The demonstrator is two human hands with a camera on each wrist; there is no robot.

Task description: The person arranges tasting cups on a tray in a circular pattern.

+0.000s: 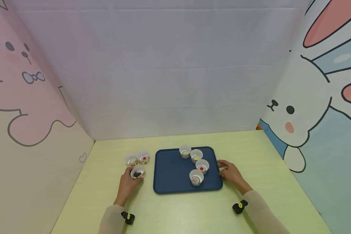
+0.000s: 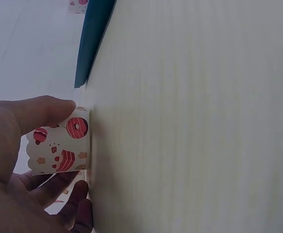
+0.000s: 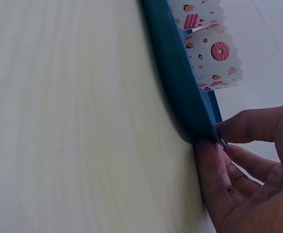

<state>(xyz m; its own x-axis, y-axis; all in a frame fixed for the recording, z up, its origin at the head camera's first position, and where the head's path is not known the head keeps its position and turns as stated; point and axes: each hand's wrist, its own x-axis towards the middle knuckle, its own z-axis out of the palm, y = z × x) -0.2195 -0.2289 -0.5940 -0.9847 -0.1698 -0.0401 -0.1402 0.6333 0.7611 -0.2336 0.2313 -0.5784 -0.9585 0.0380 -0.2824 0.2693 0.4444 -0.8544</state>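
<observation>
cup [image 2: 60, 145] in l hand [image 1: 128, 185], gap btwn it & tray rim [image 1: 154, 172]

This was a screened-off tabletop spot; the kind of building could not be told. A creased white sheet [image 1: 169, 71] rose along the far edge of a pale yellow-green, wood-grained table [image 1: 175, 211]. A pink-and-cream panel [image 1: 32, 126] with a cartoon animal [image 1: 24, 65] flanked its left edge, a white-and-blue panel [image 1: 336, 149] with a cartoon rabbit [image 1: 301, 113] its right.
</observation>
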